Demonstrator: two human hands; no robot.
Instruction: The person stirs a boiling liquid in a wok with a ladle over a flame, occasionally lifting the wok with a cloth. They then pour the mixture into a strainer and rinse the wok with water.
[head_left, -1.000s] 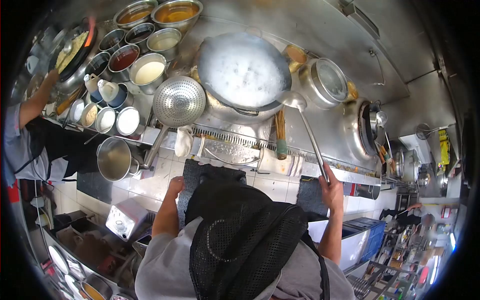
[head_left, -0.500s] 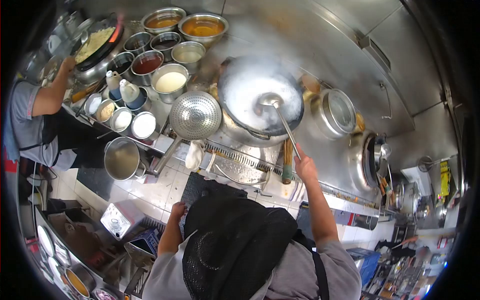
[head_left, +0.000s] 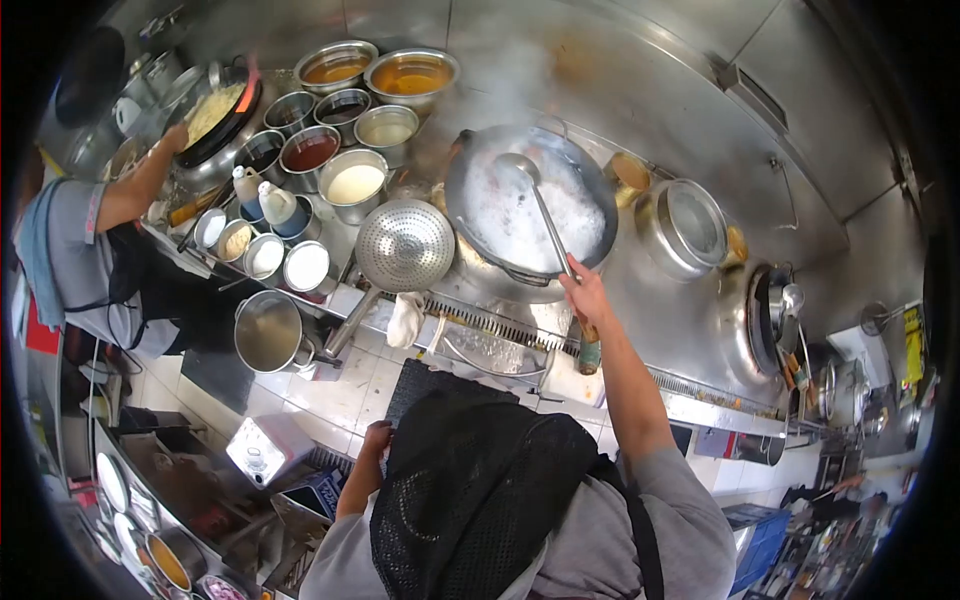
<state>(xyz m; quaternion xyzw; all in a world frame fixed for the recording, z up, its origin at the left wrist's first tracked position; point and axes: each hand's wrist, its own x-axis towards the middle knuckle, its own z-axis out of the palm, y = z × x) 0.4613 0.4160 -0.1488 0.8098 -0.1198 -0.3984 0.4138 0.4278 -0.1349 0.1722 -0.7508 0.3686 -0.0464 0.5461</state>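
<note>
My right hand is closed round the handle of a long metal ladle. The ladle's bowl rests in white, foamy, steaming liquid inside a large dark wok, near its far side. Low beside my body hangs my left hand, its fingers curled; what it holds, if anything, is too small to tell. A perforated strainer lies left of the wok, its handle over the counter edge. Below my right hand is a brush with a green-wrapped handle.
Metal bowls of sauces and two squeeze bottles stand left of the wok. A lidded pot is on its right. At the far left a co-worker reaches to another wok. A large pot sits near the counter.
My right hand has moved slightly up and left, and the ladle's bowl has shifted toward the wok's far side. The steam is thinner. The whole view has shifted a little.
</note>
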